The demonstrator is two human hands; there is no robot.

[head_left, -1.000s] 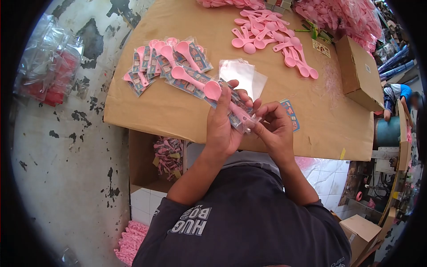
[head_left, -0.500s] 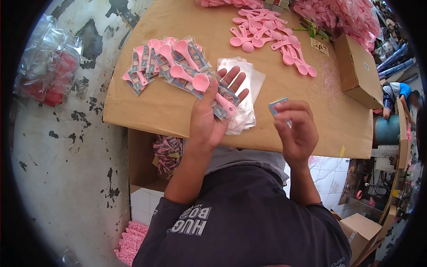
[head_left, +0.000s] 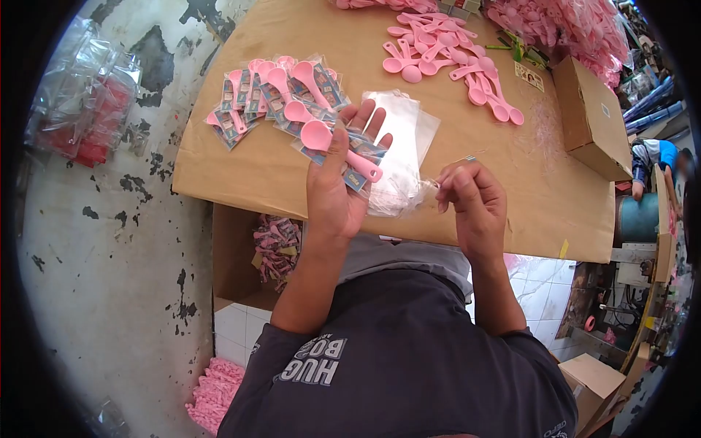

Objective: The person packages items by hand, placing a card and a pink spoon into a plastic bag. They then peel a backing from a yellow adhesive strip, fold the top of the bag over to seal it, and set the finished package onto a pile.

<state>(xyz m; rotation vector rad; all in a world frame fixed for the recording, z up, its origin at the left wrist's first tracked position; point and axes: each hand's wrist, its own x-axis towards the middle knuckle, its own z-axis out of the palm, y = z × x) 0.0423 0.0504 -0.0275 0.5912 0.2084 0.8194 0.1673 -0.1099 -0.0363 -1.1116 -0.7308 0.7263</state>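
My left hand (head_left: 337, 191) is palm up, thumb pressed over a pink measuring spoon (head_left: 317, 136) with a blue printed card in clear wrap. Its fingers stretch out behind the packet. My right hand (head_left: 476, 201) is closed in a pinch on a thin clear piece of plastic film (head_left: 426, 191). The edge of a small card (head_left: 469, 158) shows just behind its knuckles. Between the hands lies a stack of clear plastic bags (head_left: 394, 139). Beyond my left hand, several packed spoons with blue cards (head_left: 252, 91) are piled.
Loose pink spoons (head_left: 438, 47) lie at the table's far side, near a big bag of spoons (head_left: 562, 29). A cardboard box (head_left: 590, 109) stands on the right edge. Under the table is a box of packed spoons (head_left: 276, 248). Another person (head_left: 653, 157) is at far right.
My right hand has turned and its fingers have closed into a pinch on clear film, moving slightly left. My left hand has shifted slightly left with the spoon packet.
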